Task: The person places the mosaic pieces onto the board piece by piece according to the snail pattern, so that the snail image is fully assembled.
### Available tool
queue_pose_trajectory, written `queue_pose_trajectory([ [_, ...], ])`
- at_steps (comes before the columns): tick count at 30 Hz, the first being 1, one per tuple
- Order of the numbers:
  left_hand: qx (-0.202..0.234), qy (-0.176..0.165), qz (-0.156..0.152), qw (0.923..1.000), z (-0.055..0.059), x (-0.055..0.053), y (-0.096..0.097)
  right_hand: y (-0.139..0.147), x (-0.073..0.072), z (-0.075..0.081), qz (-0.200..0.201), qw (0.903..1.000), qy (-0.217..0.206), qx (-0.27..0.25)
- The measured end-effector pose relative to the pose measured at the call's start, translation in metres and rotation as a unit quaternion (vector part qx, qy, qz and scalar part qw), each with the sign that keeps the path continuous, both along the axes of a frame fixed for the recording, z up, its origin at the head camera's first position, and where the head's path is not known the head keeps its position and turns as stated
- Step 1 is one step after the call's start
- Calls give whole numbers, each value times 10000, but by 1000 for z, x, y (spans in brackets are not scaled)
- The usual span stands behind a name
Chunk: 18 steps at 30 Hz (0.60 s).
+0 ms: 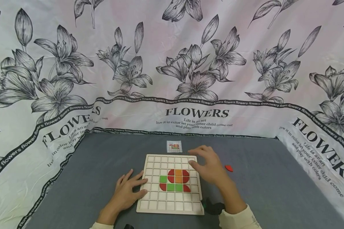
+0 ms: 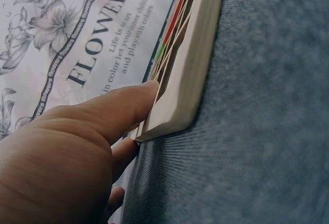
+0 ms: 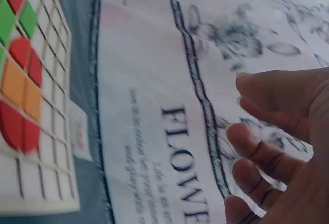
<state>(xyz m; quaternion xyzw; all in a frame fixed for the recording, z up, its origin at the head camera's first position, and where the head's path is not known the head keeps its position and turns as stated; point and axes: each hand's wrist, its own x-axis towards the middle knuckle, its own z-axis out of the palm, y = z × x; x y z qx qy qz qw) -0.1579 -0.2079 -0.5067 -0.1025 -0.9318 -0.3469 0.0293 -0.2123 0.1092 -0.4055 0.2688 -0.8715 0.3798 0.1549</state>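
A light wooden grid board [image 1: 154, 205] lies on the table, with green squares [image 1: 170, 187], orange squares [image 1: 178, 179] and red rounded pieces [image 1: 185, 176] set in cells near its middle. My left hand [image 1: 127, 190] rests at the board's left edge, fingers spread; the left wrist view has its thumb [image 2: 139, 100] touching the rim. Over the board's upper right corner hovers my right hand [image 1: 209, 163]. Its thumb and fingers are bent and apart with nothing between them, as the right wrist view also shows. To the right of that hand, a loose red piece [image 1: 229, 168] lies on the table.
A small printed card [image 1: 174, 146] with a coloured grid picture lies just beyond the board. The grey tablecloth [image 1: 263, 187] covers the table. A white curtain [image 1: 126, 114] printed with flowers and lettering surrounds the far side and both flanks.
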Motion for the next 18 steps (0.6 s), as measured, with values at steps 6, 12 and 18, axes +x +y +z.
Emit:
queue_pose_trajectory([
  [6,-26,16,0,10000,-1,-1,0,33,-3,3,166,9970,670,-354],
  [12,-20,-28,1,10000,0,-1,1,57,-9,-11,54,9961,775,-422],
  [18,11,-38,11,10000,0,0,1,67,-12,-33,-237,9992,299,-119],
])
